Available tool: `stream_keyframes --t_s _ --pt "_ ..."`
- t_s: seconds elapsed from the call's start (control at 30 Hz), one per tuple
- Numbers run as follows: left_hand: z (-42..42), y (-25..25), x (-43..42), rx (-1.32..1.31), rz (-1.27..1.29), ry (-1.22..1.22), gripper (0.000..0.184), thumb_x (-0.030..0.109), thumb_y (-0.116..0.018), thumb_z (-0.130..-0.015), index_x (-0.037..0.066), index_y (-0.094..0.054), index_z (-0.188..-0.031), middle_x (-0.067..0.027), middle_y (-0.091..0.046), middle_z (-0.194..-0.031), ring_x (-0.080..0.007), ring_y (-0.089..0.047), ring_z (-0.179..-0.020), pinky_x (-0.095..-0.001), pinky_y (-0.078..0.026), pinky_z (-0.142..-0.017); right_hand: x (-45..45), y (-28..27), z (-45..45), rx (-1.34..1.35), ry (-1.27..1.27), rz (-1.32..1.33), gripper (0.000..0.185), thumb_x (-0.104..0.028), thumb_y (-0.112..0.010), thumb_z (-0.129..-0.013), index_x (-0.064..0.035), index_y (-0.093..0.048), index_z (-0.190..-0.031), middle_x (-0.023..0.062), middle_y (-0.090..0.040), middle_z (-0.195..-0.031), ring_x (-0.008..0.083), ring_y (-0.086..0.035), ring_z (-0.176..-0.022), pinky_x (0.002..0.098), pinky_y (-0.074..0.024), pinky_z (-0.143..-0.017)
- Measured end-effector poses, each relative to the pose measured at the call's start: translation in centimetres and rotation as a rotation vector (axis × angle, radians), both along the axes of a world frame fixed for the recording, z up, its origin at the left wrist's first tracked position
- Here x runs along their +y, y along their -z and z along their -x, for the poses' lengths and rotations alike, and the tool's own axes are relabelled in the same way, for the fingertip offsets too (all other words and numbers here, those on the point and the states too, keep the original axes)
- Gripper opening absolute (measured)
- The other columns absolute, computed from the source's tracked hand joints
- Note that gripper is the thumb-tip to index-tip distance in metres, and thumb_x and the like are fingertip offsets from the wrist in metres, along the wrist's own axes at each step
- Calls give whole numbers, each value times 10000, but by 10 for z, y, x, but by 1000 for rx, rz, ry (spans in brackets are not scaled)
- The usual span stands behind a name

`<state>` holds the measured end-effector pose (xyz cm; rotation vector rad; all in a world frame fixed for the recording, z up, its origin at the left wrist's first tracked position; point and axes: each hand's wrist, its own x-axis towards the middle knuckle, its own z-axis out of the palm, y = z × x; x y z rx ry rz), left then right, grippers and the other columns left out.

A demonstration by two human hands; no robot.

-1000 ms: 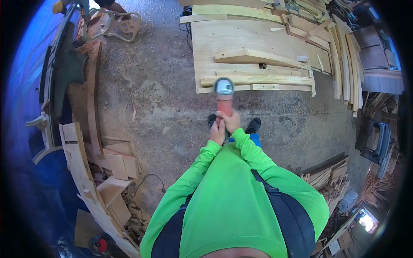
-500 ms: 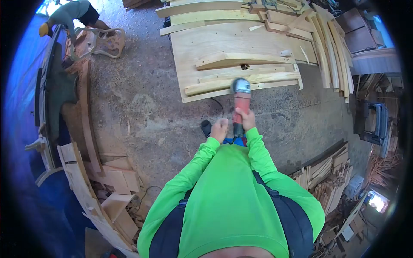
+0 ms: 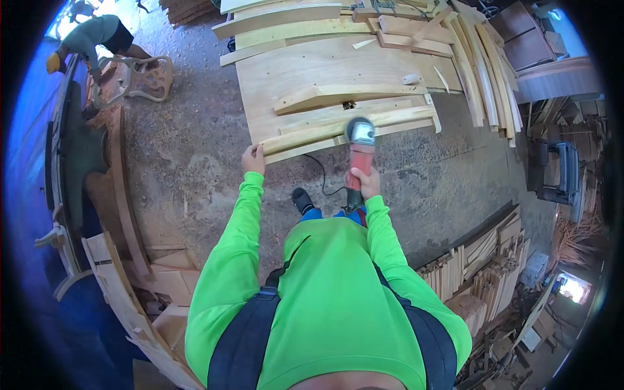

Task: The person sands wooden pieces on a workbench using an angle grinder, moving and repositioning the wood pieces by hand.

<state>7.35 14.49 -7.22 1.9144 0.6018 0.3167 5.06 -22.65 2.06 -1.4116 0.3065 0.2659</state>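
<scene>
My right hand [image 3: 366, 182] is wrapped round the body of a red angle grinder [image 3: 361, 156] with a silver head and a round dark disc. The disc end is over or against the near edge of a long pale wooden strip [image 3: 305, 136]; I cannot tell whether they touch. At the strip's left end, my left hand [image 3: 253, 160] grips it with the fingers closed over the end. The strip lies along the near edge of a plywood sheet [image 3: 266, 84]. Just behind it lies a tapered wooden piece [image 3: 344, 93].
A dark cord [image 3: 323, 172] runs on the floor by my foot [image 3: 302, 200]. Boards [image 3: 468, 71] lie at the sheet's right. Stacked wood offcuts [image 3: 481, 266] are at lower right. At upper left, another person [image 3: 91, 39] bends over a wooden frame [image 3: 149, 81].
My left hand has moved from beside the grinder out to the left and taken hold of the strip's end. The grinder stays in my right hand, and the view has shifted slightly.
</scene>
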Motion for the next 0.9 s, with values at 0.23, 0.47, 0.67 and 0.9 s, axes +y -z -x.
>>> stream_keyframes --t_s 0.23,0.47,0.67,0.9 --pt "5 0 8 50 396 -53 570 468 -420 -1013 -32 -668 -1128 -142 -719 -1035 -217 -672 -946 -322 -501 -843 61 13 21 85 -272 -4 308 -218 -774 -821 -9 -642 -1006 69 -679 -830 148 -648 -699 307 -532 -644" --pt "15 -5 22 36 761 -90 976 780 -87 -912 12 -219 -1500 -213 -651 -1212 -305 -610 -1091 -418 -449 -932 87 -2 23 168 -358 -45 340 -230 -765 -827 1 -633 -1038 71 -677 -839 152 -653 -717 306 -536 -653" --pt "15 -11 24 68 794 -83 1036 818 -30 -872 20 -213 -1506 -175 -670 -1202 -270 -573 -1181 -515 -310 -1043 51 9 5 106 -62 -29 337 -234 -747 -839 3 -637 -1052 76 -674 -836 170 -660 -729 314 -547 -657" --pt "14 -20 19 83 751 -86 1017 819 -55 -876 30 -279 -1476 -187 -648 -1230 -266 -592 -1098 -404 -396 -867 106 2 17 120 -358 4 316 -234 -766 -821 -9 -634 -1000 81 -678 -835 158 -654 -687 308 -536 -618"
